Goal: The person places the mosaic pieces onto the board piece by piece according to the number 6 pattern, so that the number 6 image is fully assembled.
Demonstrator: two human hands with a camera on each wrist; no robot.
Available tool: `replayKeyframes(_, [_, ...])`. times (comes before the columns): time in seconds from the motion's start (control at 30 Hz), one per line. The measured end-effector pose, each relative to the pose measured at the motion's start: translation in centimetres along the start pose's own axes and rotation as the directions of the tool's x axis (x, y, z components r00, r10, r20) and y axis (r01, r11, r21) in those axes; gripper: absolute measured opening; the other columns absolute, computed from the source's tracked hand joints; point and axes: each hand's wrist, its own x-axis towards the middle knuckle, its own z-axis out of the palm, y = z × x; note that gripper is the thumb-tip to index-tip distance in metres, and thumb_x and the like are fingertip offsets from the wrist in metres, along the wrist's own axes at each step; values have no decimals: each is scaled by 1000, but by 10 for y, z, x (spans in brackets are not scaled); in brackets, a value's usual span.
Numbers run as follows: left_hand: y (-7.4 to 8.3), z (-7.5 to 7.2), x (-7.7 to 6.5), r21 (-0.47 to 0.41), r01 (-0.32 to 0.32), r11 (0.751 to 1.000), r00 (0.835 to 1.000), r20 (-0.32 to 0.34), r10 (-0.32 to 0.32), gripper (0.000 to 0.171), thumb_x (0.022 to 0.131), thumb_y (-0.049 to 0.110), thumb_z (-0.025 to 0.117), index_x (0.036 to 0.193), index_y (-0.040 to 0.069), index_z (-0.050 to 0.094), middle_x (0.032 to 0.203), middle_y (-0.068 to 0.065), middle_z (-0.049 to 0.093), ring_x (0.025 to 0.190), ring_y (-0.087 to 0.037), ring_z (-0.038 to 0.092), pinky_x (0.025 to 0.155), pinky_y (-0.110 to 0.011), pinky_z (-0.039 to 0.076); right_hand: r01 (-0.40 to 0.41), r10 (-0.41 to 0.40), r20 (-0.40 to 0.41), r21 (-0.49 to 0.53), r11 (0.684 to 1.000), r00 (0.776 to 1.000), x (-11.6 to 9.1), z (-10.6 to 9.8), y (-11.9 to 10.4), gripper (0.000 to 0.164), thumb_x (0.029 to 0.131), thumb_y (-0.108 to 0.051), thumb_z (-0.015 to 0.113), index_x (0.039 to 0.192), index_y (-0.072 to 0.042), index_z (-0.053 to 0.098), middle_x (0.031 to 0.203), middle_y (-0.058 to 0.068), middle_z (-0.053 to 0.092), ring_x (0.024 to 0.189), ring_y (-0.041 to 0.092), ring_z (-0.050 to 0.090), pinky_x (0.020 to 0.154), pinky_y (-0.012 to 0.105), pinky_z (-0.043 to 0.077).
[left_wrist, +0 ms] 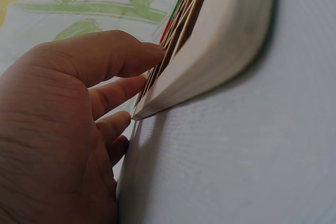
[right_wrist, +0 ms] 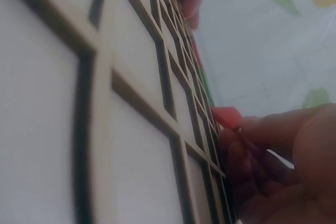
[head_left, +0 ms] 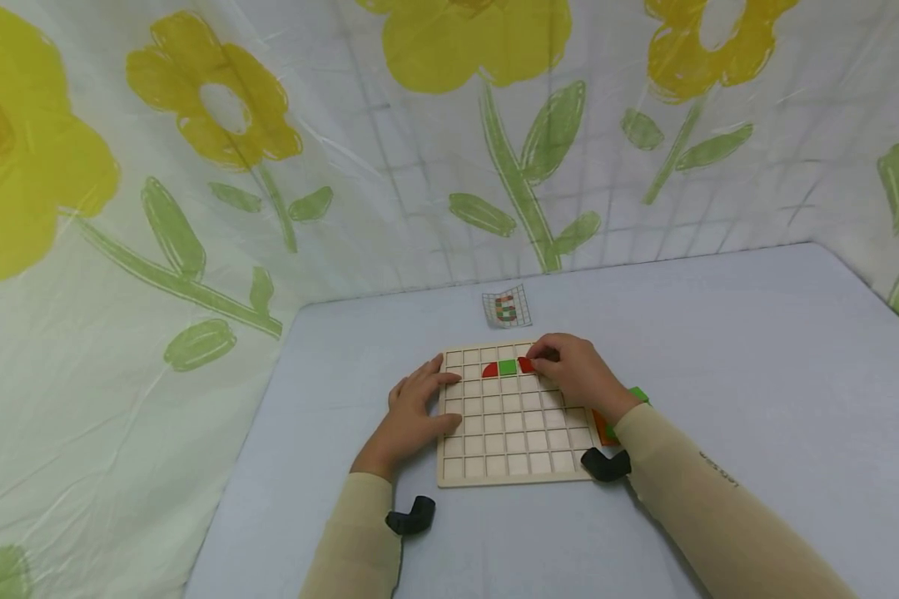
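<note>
A wooden grid board (head_left: pixel 504 423) lies flat on the table. In one of its upper rows sit a red quarter-round tile (head_left: pixel 490 371) and, right beside it, a green square tile (head_left: pixel 507 367). My right hand (head_left: pixel 575 371) pinches another red tile (head_left: pixel 525 364) between thumb and fingers, at the cell just right of the green one. The right wrist view shows this red tile (right_wrist: pixel 227 116) tilted against the grid. My left hand (head_left: pixel 418 409) rests on the board's left edge with fingers spread; in the left wrist view its thumb lies over the rim.
Behind the board lies a small paper card (head_left: pixel 506 307) with a coloured grid picture. Green and orange pieces (head_left: pixel 608 428) are at the board's right side, partly hidden under the right forearm. A flower-print curtain (head_left: pixel 419 166) borders the table (head_left: pixel 734 349) at the back and left.
</note>
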Motion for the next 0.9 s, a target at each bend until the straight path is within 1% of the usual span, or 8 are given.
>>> replayKeyframes(0.23, [-1, 0, 0, 12, 1, 1000, 1000, 3, -1, 61, 89, 32, 80, 147, 23, 65, 178, 5, 25, 163, -21, 17, 126, -53, 0, -1, 1, -2, -9, 1000, 1000, 1, 1, 2, 12, 108, -12, 69, 117, -7, 76, 117, 7, 72, 107, 29, 63, 100, 51, 51])
replayKeyframes(0.5, [-2, 0, 1, 13, -4, 1000, 1000, 1, 4, 60, 89, 33, 80, 147, 25, 65, 178, 7, 24, 163, -20, 17, 127, -52, 0, -8, 8, 3, 18, 1000, 1000, 1, 1, 3, 17, 109, -15, 68, 122, -7, 75, 125, 10, 70, 110, 30, 64, 102, 52, 51])
replayKeyframes(0.6, [-1, 0, 1, 20, -5, 1000, 1000, 0, 5, 60, 89, 32, 80, 147, 24, 65, 178, 5, 25, 163, -21, 18, 127, -52, 1, -1, 0, 19, 37, 999, 1000, 1, 2, 4, 18, 109, -16, 68, 123, -9, 76, 127, 9, 70, 110, 28, 66, 101, 52, 51])
replayKeyframes(0.77, [-1, 0, 2, 34, -5, 999, 1000, 1, 5, 61, 89, 32, 80, 147, 23, 65, 178, 3, 26, 163, -22, 19, 127, -53, 1, 4, -7, 58, 40, 999, 998, 2, 3, 5, 18, 108, -18, 69, 124, -13, 77, 127, 6, 71, 108, 25, 66, 99, 49, 51])
replayKeyframes(0.9, [-1, 0, 2, 40, 2, 999, 1000, 6, -2, 61, 89, 33, 80, 148, 24, 65, 178, 5, 25, 163, -20, 18, 127, -51, 1, 14, -17, 83, 35, 999, 996, 2, 3, 6, 20, 108, -17, 70, 126, -12, 76, 128, 6, 71, 108, 25, 65, 98, 49, 52])
